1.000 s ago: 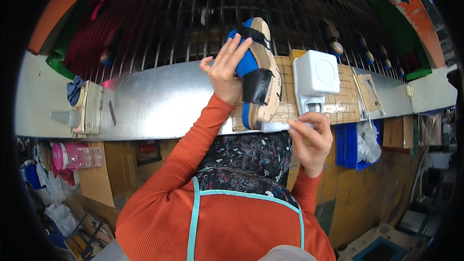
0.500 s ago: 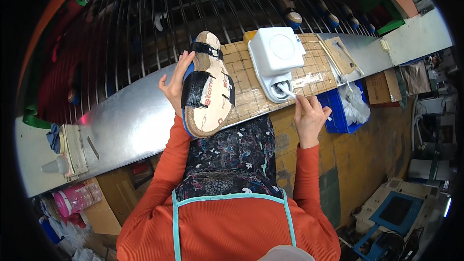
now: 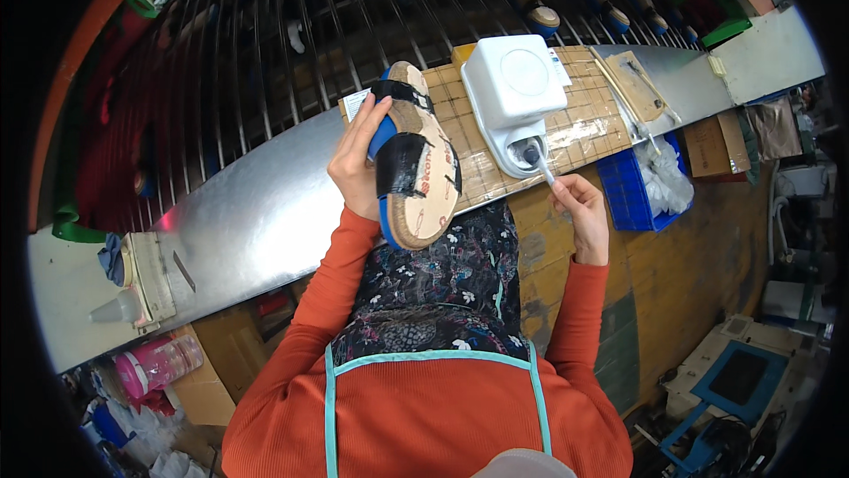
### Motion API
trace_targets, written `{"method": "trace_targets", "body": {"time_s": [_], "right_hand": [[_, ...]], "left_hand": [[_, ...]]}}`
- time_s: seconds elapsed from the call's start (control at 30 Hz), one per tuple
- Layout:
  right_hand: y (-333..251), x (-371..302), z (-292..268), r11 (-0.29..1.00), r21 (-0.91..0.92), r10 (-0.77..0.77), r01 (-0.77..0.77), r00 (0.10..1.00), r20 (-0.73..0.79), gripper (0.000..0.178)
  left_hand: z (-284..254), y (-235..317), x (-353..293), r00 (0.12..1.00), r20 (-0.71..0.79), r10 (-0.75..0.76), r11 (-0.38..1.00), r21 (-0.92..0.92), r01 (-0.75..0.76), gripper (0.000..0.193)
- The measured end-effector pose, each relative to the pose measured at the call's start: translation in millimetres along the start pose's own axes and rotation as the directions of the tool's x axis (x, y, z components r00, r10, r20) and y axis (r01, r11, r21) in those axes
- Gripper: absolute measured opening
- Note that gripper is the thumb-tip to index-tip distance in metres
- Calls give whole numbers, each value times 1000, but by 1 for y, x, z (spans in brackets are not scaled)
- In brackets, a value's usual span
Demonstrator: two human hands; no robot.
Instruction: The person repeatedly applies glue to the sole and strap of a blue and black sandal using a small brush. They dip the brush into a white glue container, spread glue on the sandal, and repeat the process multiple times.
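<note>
My left hand is closed around the side of a sandal, held up in front of my body over the bench edge. The sandal has a tan sole face, a cork-like edge, two black bands and a blue part beneath. A white plastic dispenser stands on the bench to its right, with a small round cup at its near end. Pinched in my right hand is a thin brush with a pale handle. Its far end reaches into the cup, where the tip is hard to make out.
Taped cardboard covers part of the metal bench. Beyond runs a rack of metal rods, with more sandals at the far right. A blue crate with clear plastic bags sits at right, near a cardboard box.
The sandal has turned slightly, and my left hand has shifted along its side. My right hand has tilted the brush, its handle now steeper at the cup. The whole view has shifted a little.
</note>
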State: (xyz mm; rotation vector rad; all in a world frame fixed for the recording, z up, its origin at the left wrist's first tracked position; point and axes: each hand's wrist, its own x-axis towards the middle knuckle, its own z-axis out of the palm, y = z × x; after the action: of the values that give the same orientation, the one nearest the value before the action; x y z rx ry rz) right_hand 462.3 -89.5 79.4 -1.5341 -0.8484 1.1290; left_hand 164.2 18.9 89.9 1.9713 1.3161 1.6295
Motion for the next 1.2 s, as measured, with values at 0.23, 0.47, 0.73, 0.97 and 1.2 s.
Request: {"method": "trace_targets", "body": {"time_s": [0.23,0.47,0.73,0.97,1.2], "right_hand": [[-54,-29,62,425,-702,-791,571,611,19,16],[-66,-62,99,791,-202,-574,577,815,82,23],[-58,-59,116,761,-248,-602,600,795,76,20],[-66,-52,128,720,-335,-630,608,775,53,18],[-72,-49,132,587,-489,-708,645,702,75,19]], "left_hand": [[8,-3,5,1000,4,-8,999,36,8,50],[-2,-9,14,998,-50,24,990,142,-17,61],[-12,-19,12,995,-77,70,962,271,-46,58],[-18,-22,14,990,-90,113,933,352,-74,51],[-22,-25,18,986,-97,137,915,393,-88,50]]}}
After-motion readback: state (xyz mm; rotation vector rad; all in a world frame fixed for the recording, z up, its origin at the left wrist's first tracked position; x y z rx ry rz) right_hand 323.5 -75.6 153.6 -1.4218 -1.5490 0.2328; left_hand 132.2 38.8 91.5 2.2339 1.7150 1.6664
